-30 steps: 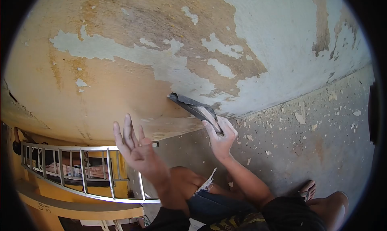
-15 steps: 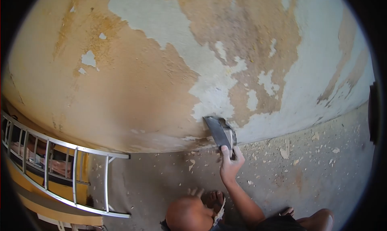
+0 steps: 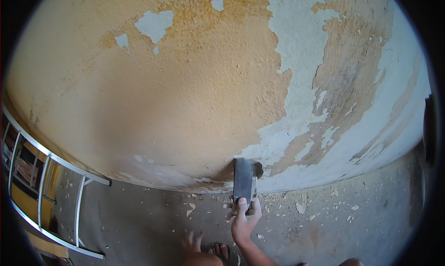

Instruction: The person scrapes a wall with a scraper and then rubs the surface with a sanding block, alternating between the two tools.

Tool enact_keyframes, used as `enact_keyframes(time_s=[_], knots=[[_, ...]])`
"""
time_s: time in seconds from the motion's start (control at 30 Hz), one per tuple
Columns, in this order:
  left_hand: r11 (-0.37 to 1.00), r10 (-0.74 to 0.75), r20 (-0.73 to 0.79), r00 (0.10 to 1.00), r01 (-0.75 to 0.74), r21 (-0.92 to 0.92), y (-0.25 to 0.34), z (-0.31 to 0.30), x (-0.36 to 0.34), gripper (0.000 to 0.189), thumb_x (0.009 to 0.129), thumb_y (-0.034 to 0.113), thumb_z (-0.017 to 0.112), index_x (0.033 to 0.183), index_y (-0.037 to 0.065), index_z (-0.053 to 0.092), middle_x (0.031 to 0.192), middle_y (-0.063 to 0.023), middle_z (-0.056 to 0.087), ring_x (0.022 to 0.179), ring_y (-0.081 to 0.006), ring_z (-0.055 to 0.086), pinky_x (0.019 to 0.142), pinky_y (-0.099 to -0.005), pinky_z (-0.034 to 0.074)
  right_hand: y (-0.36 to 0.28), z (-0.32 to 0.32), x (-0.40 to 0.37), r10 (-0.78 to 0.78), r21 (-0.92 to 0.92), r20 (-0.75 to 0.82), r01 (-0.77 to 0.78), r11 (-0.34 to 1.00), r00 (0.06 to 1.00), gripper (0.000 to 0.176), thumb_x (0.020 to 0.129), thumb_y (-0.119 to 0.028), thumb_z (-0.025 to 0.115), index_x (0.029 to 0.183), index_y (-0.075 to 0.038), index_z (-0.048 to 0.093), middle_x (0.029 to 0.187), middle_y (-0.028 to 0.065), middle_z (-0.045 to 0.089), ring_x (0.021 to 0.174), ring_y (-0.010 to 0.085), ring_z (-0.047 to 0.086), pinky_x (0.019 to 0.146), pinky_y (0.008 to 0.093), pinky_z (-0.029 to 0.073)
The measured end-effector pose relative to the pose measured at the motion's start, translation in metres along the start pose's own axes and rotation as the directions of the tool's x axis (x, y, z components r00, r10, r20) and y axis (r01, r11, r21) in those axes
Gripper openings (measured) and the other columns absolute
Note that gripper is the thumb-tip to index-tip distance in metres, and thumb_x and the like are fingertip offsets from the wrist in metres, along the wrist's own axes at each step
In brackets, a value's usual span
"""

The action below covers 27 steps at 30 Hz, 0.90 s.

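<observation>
My right hand (image 3: 245,217) is closed on a scraper (image 3: 243,180) with a wide, dark grey flat blade, thumb on its near face. The blade's far end meets the low part of the wall (image 3: 194,108), beside the edge between tan paint and a pale bare patch (image 3: 282,138). A dark shape, perhaps shadow, shows just right of the blade. Lower left, past my knee (image 3: 204,260), the fingers of my left hand (image 3: 192,240) show slightly blurred and apart, nothing visible in them. The rest of that hand is hidden.
An aluminium ladder (image 3: 76,210) lies along the left side. Flaked paint chips (image 3: 301,206) are scattered over the grey floor (image 3: 139,219) along the wall's foot. My foot (image 3: 220,250) is near the left hand. A dark object (image 3: 429,131) stands at the far right edge.
The view has shifted, so wall patches now sit further right and the ladder further left. The scraper appears more upright, still at the wall's base in my right hand.
</observation>
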<state>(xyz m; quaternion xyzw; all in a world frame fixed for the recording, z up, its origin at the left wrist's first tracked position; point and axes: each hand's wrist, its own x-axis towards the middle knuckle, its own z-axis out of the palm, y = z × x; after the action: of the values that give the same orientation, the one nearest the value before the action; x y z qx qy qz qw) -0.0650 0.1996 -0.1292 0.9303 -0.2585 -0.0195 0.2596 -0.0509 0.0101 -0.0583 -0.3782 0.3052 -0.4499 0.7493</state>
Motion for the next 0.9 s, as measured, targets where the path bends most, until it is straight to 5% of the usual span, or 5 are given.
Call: enact_keyframes(time_s=[0.17,0.33,0.47,0.7,0.9], knots=[[0.857,0.417,-0.359,0.835,-0.493,-0.151,0.024,-0.037,0.126,0.058,0.078,0.009,0.068,0.133,0.006,0.052,0.148,-0.0247,0.039,0.141,-0.0518,0.03,0.113,-0.0651,0.026,0.0,0.004,0.004,-0.067,-0.046,0.047,0.069,0.997,0.997,0.034,0.1,-0.033,0.06,0.101,0.0,0.05,0.088,0.0138,0.066,0.066,0.0217,0.07,0.042,0.0269,0.051],[0.489,0.679,-0.711,0.181,-0.834,0.255,0.12,-0.138,0.216,0.048,0.09,0.02,0.058,0.136,0.01,0.05,0.144,-0.0233,0.042,0.14,-0.0522,0.031,0.114,-0.0643,0.027,0.007,0.009,-0.011,0.025,-0.011,-0.01,-0.025,1.0,1.0,0.032,0.1,-0.031,0.061,0.099,-0.001,0.049,0.081,0.0101,0.063,0.069,0.0229,0.072,0.044,0.028,0.053],[0.045,0.821,-0.494,-0.287,-0.829,0.557,0.206,-0.195,0.256,0.047,0.089,0.021,0.056,0.135,0.014,0.052,0.137,-0.0197,0.047,0.136,-0.0484,0.039,0.111,-0.0684,0.03,-0.021,0.022,0.0,-0.002,0.055,0.02,0.0,0.998,1.0,0.026,0.099,-0.025,0.063,0.096,-0.001,0.052,0.077,0.0067,0.064,0.066,0.0158,0.069,0.046,0.0268,0.052],[-0.076,0.582,-0.581,-0.569,-0.75,0.658,0.339,-0.274,0.259,0.054,0.085,0.015,0.056,0.132,-0.006,0.043,0.133,-0.0227,0.05,0.134,-0.0441,0.042,0.118,-0.0569,0.027,0.027,0.009,-0.004,0.026,0.094,-0.018,-0.025,0.995,0.999,0.023,0.099,-0.021,0.064,0.091,0.0,0.059,0.072,0.0016,0.06,0.056,0.005,0.05,0.048,0.0255,0.049],[-0.187,0.309,-0.854,-0.419,-0.907,0.377,0.296,-0.236,0.269,0.051,0.086,0.014,0.054,0.131,-0.006,0.039,0.127,-0.0244,0.052,0.135,-0.0451,0.04,0.117,-0.0606,0.025,-0.046,0.024,0.028,-0.075,0.02,0.122,0.073,0.997,0.99,0.026,0.101,-0.027,0.06,0.094,-0.003,0.055,0.076,0.0043,0.062,0.064,0.0104,0.063,0.045,0.0265,0.046]])
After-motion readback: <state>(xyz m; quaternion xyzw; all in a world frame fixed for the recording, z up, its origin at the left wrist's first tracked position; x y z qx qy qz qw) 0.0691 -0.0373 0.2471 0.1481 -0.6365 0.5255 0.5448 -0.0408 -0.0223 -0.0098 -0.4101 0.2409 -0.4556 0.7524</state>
